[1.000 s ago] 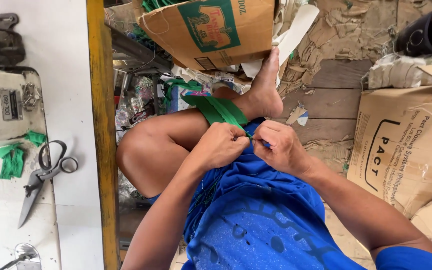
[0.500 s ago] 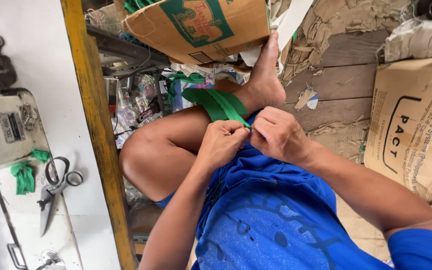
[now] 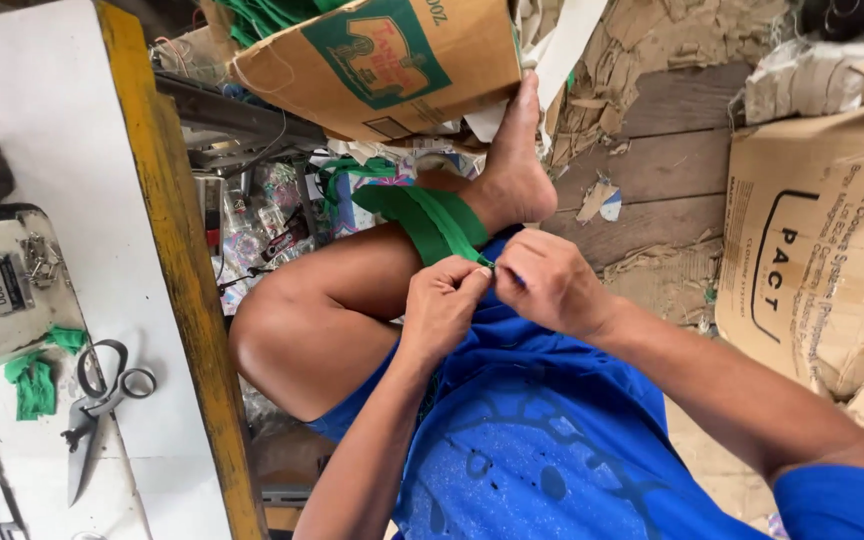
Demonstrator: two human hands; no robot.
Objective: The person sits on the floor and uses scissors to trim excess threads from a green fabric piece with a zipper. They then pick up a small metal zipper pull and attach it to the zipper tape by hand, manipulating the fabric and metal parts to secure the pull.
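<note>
A green fabric strip (image 3: 430, 217) lies over my bare leg (image 3: 332, 300), running from the ankle toward my lap. My left hand (image 3: 442, 305) pinches the strip's near end between thumb and fingers. My right hand (image 3: 549, 283) meets it at the same spot, fingers closed on the strip's end and on a thin blue tool that is mostly hidden. Both hands hover just above my blue shirt (image 3: 532, 430). My foot (image 3: 515, 160) rests against a cardboard box.
A white sewing table with a yellow edge (image 3: 187, 290) stands at the left, carrying scissors (image 3: 97, 400), green fabric scraps (image 3: 34, 380) and a sewing machine's base (image 3: 2, 290). A printed cardboard box (image 3: 382, 60) sits ahead. More cardboard boxes (image 3: 822, 240) stand at the right on the wooden floor.
The view has shifted slightly. Both hands stay together at the green strip's end, with only small finger movements.
</note>
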